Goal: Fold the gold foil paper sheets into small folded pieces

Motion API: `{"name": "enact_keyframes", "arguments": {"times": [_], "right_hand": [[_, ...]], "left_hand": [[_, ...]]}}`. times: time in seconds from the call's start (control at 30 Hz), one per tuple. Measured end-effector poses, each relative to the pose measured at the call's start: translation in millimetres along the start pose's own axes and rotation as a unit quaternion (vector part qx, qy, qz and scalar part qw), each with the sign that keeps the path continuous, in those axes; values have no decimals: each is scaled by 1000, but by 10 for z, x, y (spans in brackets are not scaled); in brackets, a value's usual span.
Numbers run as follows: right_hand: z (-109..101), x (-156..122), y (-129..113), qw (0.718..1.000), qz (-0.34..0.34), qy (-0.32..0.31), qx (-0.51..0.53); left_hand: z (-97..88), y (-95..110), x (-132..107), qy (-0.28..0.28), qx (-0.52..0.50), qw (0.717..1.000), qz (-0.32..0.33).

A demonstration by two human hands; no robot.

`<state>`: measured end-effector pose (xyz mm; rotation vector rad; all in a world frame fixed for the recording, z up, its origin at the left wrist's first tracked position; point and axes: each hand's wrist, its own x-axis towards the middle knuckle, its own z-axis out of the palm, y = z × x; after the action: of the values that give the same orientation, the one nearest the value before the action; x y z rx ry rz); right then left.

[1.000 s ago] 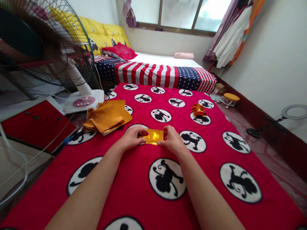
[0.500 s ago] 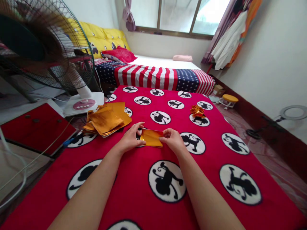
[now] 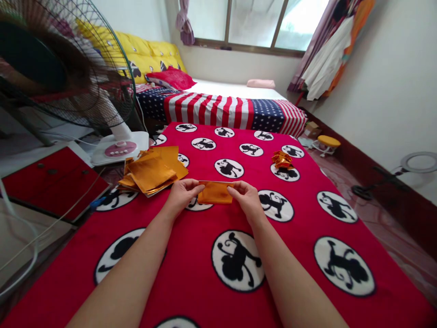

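A small rectangle of shiny gold foil paper, apparently folded, is stretched between my two hands over the red cloth. My left hand pinches its upper left corner between thumb and fingers. At the upper right corner, my right hand grips it in the same way. Beyond my left hand lies a loose stack of gold foil sheets, fanned unevenly. Farther off to the right, a folded orange-gold foil piece rests on the cloth.
The red cloth with black monkey figures in white circles covers the surface before me. A fan stands at left, by a red-fronted cabinet. Behind is a bed with a flag-patterned cover. A yellow stool stands at right.
Both hands have shifted their grip to the paper's upper corners, thumbs now on its near face. The paper's near face has tilted more upright. The stack and the folded piece have stayed put.
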<state>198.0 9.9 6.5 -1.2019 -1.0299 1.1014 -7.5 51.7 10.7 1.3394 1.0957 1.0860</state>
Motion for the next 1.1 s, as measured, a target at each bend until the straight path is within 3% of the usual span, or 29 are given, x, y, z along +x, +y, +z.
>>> {"name": "enact_keyframes", "arguments": {"times": [1.1], "right_hand": [[31,-47,7,998,-19,50,-35]], "left_hand": [[13,9,-15,17,40,999,5]]}}
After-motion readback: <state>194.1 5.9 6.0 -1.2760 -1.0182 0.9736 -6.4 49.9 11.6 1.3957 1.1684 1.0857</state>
